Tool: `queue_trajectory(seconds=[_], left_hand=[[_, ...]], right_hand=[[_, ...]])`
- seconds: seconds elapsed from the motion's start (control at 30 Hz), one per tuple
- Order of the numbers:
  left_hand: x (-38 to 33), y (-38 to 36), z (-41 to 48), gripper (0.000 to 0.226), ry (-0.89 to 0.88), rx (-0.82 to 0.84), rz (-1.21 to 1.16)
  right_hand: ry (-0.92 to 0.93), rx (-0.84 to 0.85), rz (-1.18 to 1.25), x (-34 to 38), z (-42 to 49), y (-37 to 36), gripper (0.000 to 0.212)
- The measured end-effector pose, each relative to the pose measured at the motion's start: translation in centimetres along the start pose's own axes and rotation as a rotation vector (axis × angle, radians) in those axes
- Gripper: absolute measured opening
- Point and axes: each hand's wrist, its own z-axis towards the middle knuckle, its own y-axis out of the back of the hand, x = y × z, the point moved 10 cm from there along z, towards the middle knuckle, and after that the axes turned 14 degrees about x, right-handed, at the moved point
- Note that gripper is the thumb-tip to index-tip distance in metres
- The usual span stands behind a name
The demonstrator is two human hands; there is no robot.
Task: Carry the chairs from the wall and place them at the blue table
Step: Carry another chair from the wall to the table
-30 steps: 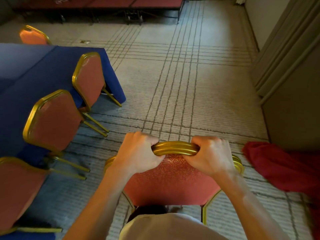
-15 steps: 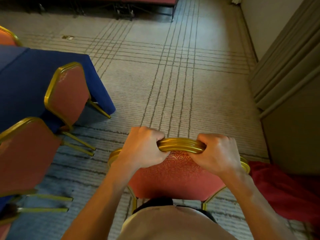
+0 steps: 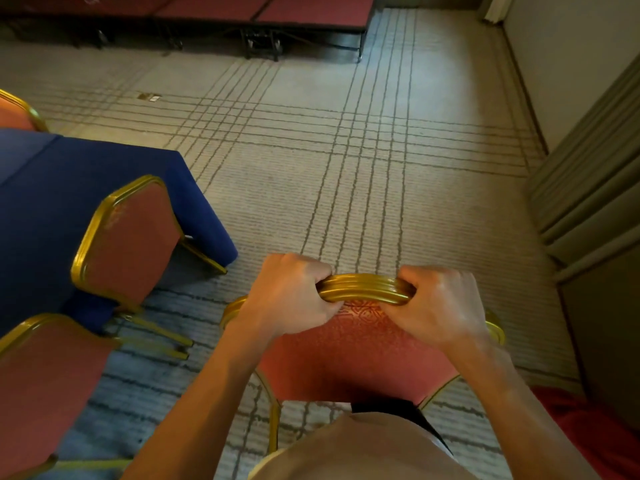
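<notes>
A red-cushioned chair with a gold frame (image 3: 353,355) is right in front of me, its back toward me. My left hand (image 3: 291,299) and my right hand (image 3: 440,306) both grip the gold top rail of its backrest. The blue table (image 3: 45,202) stands at the left, draped in a blue cloth. Two matching chairs are pushed up to its near side, one (image 3: 128,240) by the corner and another (image 3: 45,386) closer to me at the lower left. A third chair back (image 3: 17,112) shows at the table's far side.
Patterned beige carpet (image 3: 346,168) stretches ahead. A low red-topped stage on dark legs (image 3: 263,15) lines the far end. A wall with stepped panelling (image 3: 595,202) runs along the right. A red cloth (image 3: 588,431) lies at the lower right.
I have walked forward along the table with the chair in both hands. The table chairs slid toward the lower left of the view and the far stage came closer.
</notes>
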Motion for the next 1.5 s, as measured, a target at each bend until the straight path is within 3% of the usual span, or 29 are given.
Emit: queue_trajectory(seconds=[0.3, 0.43, 0.6, 1.03, 1.23, 1.5], left_hand=[[9.6, 0.9, 14.1, 0.040, 0.103, -0.006, 0.059], [12.9, 2.3, 18.1, 0.055, 0.175, 0.009, 0.077], [17.9, 4.7, 22.3, 0.033, 0.248, -0.039, 0.048], [37.8, 8.1, 34.1, 0.033, 0.322, -0.088, 0.014], [45.6, 11.6, 39.4, 0.042, 0.273, -0.103, 0.024], [55.3, 15.3, 46.1, 0.035, 0.313, -0.122, 0.055]], right_hand=[[0.152, 0.075, 0.073, -4.0, 19.2, -1.8, 0.039], [0.229, 0.030, 0.073, -4.0, 25.8, -0.7, 0.034], [0.321, 0.018, 0.089, -3.2, 33.5, 0.1, 0.034], [0.357, 0.068, 0.012, 1.1, 56.7, -4.5, 0.050], [0.339, 0.055, 0.004, 3.6, 66.1, -4.6, 0.047], [0.393, 0.030, 0.076, 6.2, 78.7, -5.1, 0.047]])
